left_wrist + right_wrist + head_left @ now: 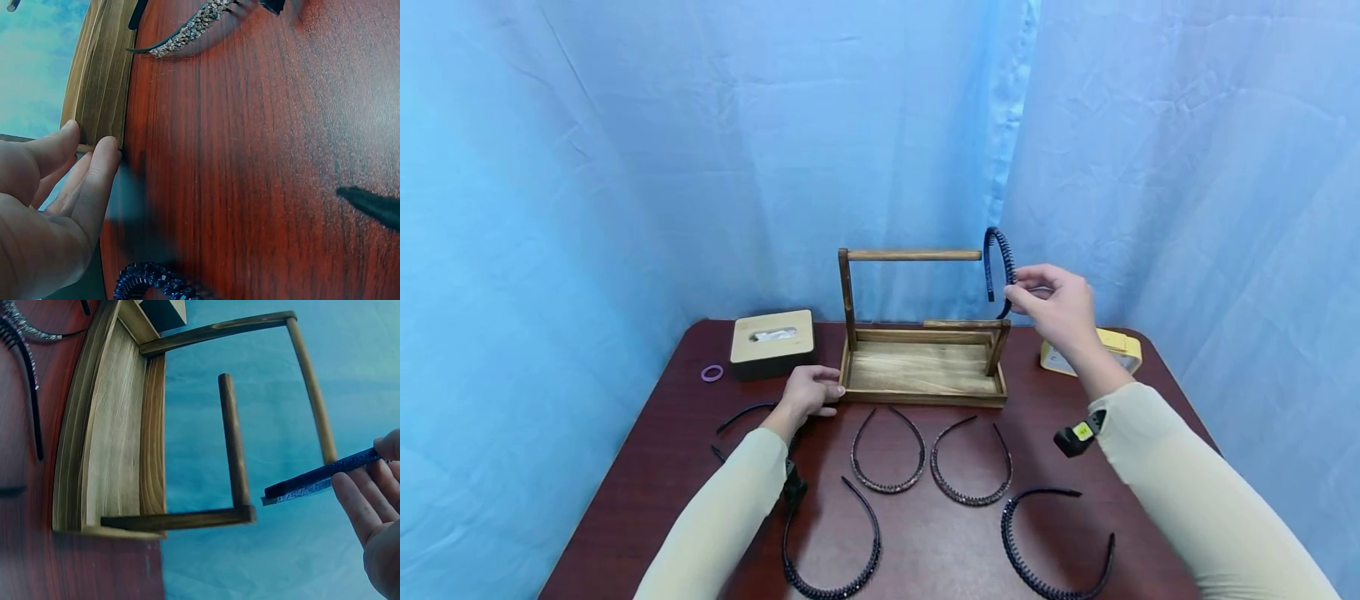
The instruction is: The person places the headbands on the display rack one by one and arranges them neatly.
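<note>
My right hand (1060,304) pinches a dark blue toothed headband (1009,260) between thumb and fingers. The headband is raised upright beside the free right end of the upper bar (917,255) of a wooden rack (925,398). In the right wrist view the headband (319,475) appears edge-on by that bar's tip; whether the tip enters its loop I cannot tell. The rack has a shallow tray base and a shorter lower bar (966,323). My left hand (807,392) holds the tray's left front corner, thumb and fingertips touching the wood (103,87).
Several headbands lie on the dark red table: two speckled ones (889,487) (972,500), black ones in front (835,593) (1017,557), and one partly hidden by my left arm (745,410). Behind are a tissue box (772,340), purple ring (712,381) and yellow clock (1123,342).
</note>
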Action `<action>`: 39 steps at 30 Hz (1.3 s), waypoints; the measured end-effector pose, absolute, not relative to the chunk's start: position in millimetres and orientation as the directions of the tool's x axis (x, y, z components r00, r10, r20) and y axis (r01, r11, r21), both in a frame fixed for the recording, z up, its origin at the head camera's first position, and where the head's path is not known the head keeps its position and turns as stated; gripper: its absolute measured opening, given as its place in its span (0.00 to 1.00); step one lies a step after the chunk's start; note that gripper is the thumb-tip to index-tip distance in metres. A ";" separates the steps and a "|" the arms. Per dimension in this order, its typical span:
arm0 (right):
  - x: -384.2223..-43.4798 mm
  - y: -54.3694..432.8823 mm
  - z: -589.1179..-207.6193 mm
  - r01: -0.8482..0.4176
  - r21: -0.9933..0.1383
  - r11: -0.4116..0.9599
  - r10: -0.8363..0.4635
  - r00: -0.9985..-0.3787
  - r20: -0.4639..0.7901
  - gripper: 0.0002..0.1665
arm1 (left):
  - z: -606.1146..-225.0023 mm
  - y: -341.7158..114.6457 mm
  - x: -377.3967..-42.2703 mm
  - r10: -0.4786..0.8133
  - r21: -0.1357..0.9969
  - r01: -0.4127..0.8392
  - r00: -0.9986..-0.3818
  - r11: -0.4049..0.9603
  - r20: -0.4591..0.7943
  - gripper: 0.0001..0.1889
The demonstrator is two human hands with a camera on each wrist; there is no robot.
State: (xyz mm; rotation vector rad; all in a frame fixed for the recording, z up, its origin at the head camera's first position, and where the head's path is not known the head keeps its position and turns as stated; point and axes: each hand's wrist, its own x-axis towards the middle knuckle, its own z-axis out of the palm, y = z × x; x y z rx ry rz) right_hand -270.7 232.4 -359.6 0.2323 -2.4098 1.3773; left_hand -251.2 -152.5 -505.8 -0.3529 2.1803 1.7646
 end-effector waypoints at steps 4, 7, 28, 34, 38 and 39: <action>-284.2 217.8 -366.9 -0.303 -0.836 0.459 0.021 -0.936 0.351 0.20 | -504.8 -152.9 -251.6 0.004 0.901 -0.380 -0.921 0.207 -0.390 0.24; -292.3 202.3 -372.1 -0.295 -0.853 0.430 -0.001 -0.945 0.326 0.20 | -504.1 -153.8 -251.6 0.004 0.902 -0.381 -0.921 0.204 -0.390 0.24; -319.9 73.2 -382.9 -0.249 -0.951 0.182 -0.127 -0.965 0.229 0.15 | -503.7 -156.0 -252.5 0.006 0.904 -0.375 -0.923 0.203 -0.384 0.22; -321.3 55.7 -397.1 -0.230 -0.955 0.188 -0.146 -0.968 0.205 0.14 | -512.8 -156.7 -250.9 -0.001 0.899 -0.383 -0.920 0.211 -0.392 0.22; -320.3 48.5 -405.9 -0.225 -0.955 0.195 -0.160 -0.968 0.195 0.13 | -519.8 -156.7 -247.4 -0.013 0.892 -0.395 -0.915 0.220 -0.402 0.22; -320.4 47.3 -406.9 -0.229 -0.954 0.196 -0.161 -0.967 0.199 0.13 | -519.6 -156.6 -247.4 -0.016 0.892 -0.394 -0.916 0.223 -0.400 0.22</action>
